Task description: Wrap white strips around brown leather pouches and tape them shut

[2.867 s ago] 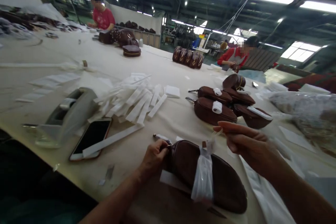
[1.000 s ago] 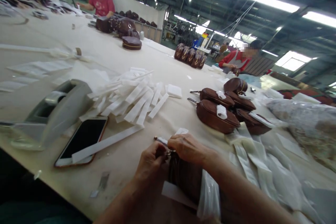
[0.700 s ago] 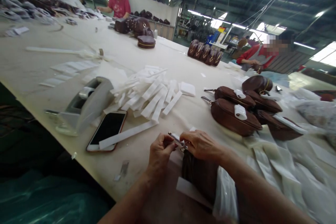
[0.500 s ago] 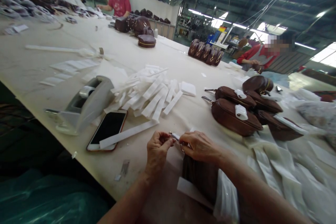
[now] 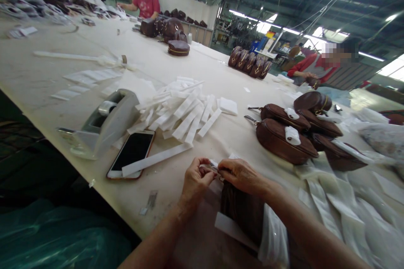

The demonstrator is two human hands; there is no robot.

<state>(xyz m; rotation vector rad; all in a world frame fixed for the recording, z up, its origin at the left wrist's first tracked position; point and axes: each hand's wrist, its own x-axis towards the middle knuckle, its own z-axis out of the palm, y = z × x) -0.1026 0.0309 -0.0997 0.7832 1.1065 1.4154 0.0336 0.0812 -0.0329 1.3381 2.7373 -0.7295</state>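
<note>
A dark brown leather bag [image 5: 241, 210] lies at the table's near edge, below my hands. At its upper end, my left hand [image 5: 196, 183] and my right hand [image 5: 241, 174] meet with pinched fingertips. Between them shows a small shiny metal clasp [image 5: 213, 163], with something whitish at it; the fingers cover most of it. My right hand rests over the top of the bag. A white strip [image 5: 233, 229] lies against the bag's left side, and crumpled white wrapping [image 5: 273, 239] covers part of its right side, under my right forearm.
Left of my hands are a phone [image 5: 134, 151] with a white strip across it, a tape dispenser [image 5: 110, 122] and a heap of white strips [image 5: 179, 109]. Brown bags [image 5: 284, 141] and white sheets [image 5: 331, 201] lie to the right. Two people [image 5: 147, 2] work across the table [image 5: 151, 61].
My left hand has shifted slightly right, closer to the right hand, and its fingers have closed in over the clasp. The whole view has moved a little; the bag stays in place.
</note>
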